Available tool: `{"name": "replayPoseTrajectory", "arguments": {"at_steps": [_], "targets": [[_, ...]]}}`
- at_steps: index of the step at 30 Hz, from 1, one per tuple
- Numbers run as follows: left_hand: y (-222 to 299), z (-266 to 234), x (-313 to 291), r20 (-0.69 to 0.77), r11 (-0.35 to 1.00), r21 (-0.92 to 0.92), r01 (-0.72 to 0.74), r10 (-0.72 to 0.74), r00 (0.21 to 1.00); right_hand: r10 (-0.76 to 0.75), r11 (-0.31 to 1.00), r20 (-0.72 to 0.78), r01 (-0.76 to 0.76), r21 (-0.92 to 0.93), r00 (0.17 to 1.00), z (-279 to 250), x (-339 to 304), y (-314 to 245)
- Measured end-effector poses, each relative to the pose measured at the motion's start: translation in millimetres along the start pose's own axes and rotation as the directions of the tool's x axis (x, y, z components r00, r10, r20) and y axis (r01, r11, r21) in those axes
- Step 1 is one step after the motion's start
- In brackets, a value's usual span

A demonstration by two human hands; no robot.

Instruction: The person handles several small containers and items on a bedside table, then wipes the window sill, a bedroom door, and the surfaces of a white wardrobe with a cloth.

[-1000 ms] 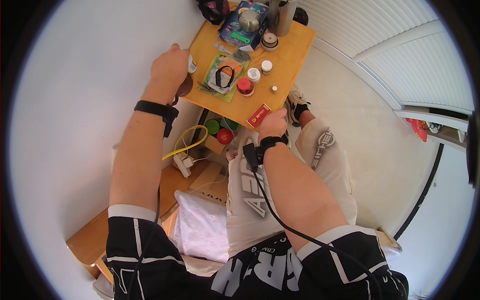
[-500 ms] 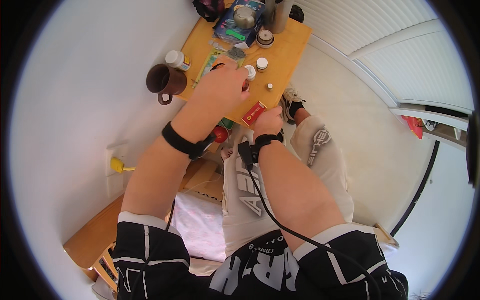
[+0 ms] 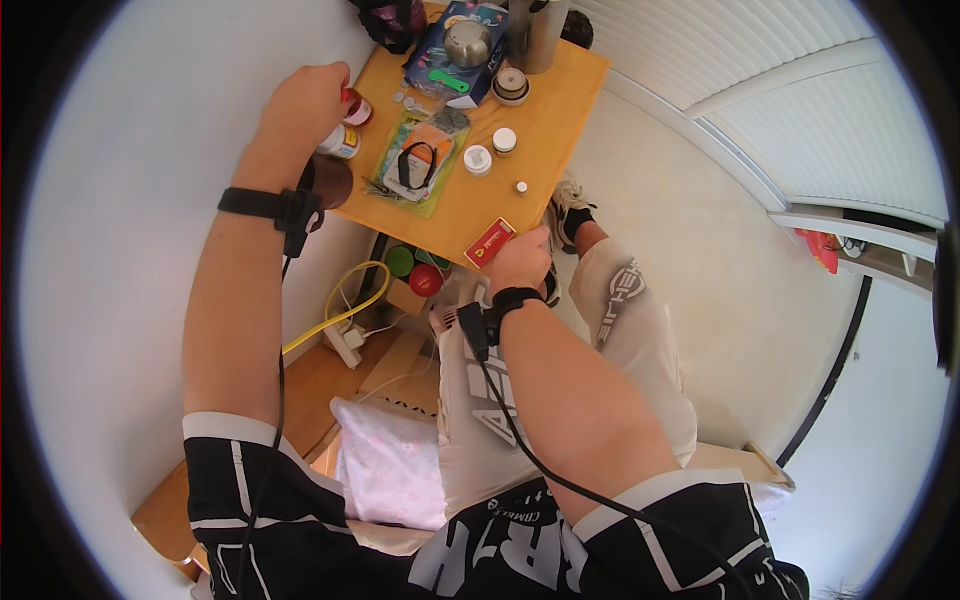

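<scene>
Head view: white bottle [image 3: 344,142] stands between red jar [image 3: 357,107] and mug [image 3: 333,182].

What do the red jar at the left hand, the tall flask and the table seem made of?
Red jar: likely plastic, from its glossy red; the left hand hides part, so glass stays possible. Flask: probably metal, such as stainless steel, from its grey sheen. Table: wood or wood-look laminate, smooth, judging by the honey-yellow top.
</scene>
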State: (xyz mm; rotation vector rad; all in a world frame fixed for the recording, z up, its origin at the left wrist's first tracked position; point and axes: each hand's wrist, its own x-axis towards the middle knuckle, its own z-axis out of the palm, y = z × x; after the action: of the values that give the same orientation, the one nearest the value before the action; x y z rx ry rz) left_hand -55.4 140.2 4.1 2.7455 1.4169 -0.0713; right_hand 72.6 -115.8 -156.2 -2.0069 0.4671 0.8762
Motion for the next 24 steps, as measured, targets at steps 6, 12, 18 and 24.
{"name": "replayPoseTrajectory", "arguments": {"at_steps": [6, 12, 18, 24], "targets": [[-14.4, 28.6, 5.0, 0.060, 0.984, 0.178, 0.002, -0.013, 0.998, -0.006, 0.993, -0.057, -0.001, -0.116, 0.998, -2.7, -13.5, -12.1], [28.2, 23.8, -15.8, -0.180, 0.950, 0.225, -0.217, 0.259, 0.949, -0.028, 0.992, -0.063, 0.020, -0.125, 0.998, -5.8, -21.8, -20.3], [129.9, 56.2, -56.9, -0.003, 0.924, -0.191, -0.330, 0.336, 0.942, -0.029, 0.998, -0.043, 0.027, -0.061, 0.999, -3.8, -12.7, -13.2], [110.7, 58.2, -49.1, -0.055, 0.915, -0.189, -0.357, 0.353, 0.934, 0.005, 0.998, -0.039, -0.007, -0.054, 0.999, -4.9, -11.0, -13.9]]}}
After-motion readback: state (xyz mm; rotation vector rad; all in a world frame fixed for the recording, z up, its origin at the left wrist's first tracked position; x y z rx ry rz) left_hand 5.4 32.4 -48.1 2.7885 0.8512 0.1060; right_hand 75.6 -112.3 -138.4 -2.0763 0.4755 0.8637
